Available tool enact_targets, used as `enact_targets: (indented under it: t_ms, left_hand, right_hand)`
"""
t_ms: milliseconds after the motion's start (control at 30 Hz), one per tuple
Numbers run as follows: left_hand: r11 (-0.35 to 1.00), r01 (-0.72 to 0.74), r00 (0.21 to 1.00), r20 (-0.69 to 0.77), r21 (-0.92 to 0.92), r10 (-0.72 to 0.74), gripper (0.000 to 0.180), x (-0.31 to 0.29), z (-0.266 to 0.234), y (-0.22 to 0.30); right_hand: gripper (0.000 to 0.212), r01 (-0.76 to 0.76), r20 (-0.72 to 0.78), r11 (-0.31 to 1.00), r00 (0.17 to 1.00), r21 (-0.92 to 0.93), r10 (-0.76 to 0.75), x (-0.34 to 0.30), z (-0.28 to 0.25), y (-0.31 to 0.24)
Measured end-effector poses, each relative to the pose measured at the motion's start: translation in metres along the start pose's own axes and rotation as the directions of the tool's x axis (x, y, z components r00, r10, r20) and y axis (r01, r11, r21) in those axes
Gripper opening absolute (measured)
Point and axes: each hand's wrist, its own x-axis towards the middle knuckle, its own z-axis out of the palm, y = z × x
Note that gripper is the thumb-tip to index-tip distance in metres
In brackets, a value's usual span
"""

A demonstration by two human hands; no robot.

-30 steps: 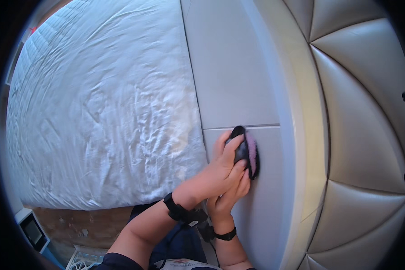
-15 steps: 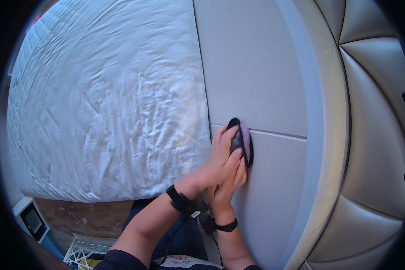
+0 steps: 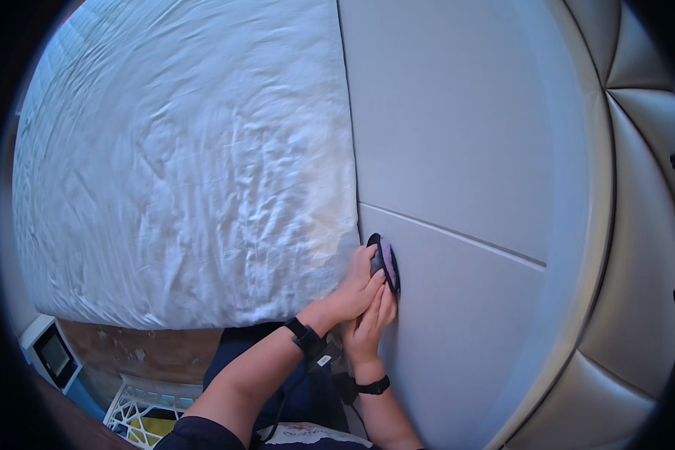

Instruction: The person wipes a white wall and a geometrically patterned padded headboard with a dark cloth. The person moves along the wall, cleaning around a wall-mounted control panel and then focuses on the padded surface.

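Note:
My left hand (image 3: 355, 295) and my right hand (image 3: 370, 324) come together around a black oval pad with a purple face (image 3: 387, 262). The fingers of both are closed on it, the left ones over its near-left side and the right ones at its lower end. It is tilted on edge against the flat grey panel (image 3: 457, 322), close to the side of the mattress (image 3: 202, 165). The face turned to the panel is partly hidden, and I cannot make out its exact kind.
The mattress wears a wrinkled pale cover. A thin seam (image 3: 450, 234) crosses the grey panel. Along the right curves a padded, tufted headboard (image 3: 645, 247). At the lower left are a white box with a dark window (image 3: 55, 355) and a white lattice basket (image 3: 151, 397).
Both hands and the pad have moved down and slightly left, from across the panel's seam to below it. The view has shifted a little too. The grip looks unchanged.

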Motion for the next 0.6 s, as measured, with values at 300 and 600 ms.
enact_targets:
  t_ms: [300,600]
  left_hand:
    - [0.999,0.029,0.990,-0.141,0.026,-0.025,0.055,0.055,-0.025,-0.024]
    - [0.928,0.366,0.927,-0.061,-0.075,-0.370,0.055,0.062,-0.032,-0.047]
  right_hand:
    - [0.066,0.044,0.017,0.997,0.999,0.064,-0.046,0.064,0.032,0.001]
    - [0.066,0.068,0.113,0.998,0.991,0.016,-0.069,0.071,0.056,0.023]
